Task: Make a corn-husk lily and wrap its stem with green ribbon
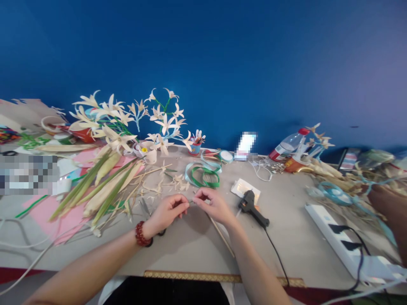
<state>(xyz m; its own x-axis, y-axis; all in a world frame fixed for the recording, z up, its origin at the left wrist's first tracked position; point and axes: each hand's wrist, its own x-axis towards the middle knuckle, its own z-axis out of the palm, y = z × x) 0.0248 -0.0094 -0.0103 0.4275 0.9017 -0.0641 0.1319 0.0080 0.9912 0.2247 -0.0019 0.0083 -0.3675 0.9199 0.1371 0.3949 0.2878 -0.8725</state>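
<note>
My left hand (pixel 171 209) and my right hand (pixel 211 205) meet over the middle of the table, fingertips pinched. Between them runs a small, thin greenish piece (pixel 190 201), too small to make out its kind. Scissors (pixel 145 208) lie partly hidden under my left wrist, which wears a red beaded bracelet (pixel 142 234). Below my right hand a thin pale stick (pixel 222 237) slants towards the table's front edge. Just beyond both hands lie loops of green ribbon (pixel 210 180) and light blue ribbon (pixel 190 173).
Left are corn husks (pixel 108 186) and pale husk flowers (pixel 165 123). On the right lie a black glue gun (pixel 252 207) with its cord and a white power strip (pixel 333 241). A plastic bottle (pixel 288 146) stands near the wall. Another person's arm (pixel 388 216) reaches in far right.
</note>
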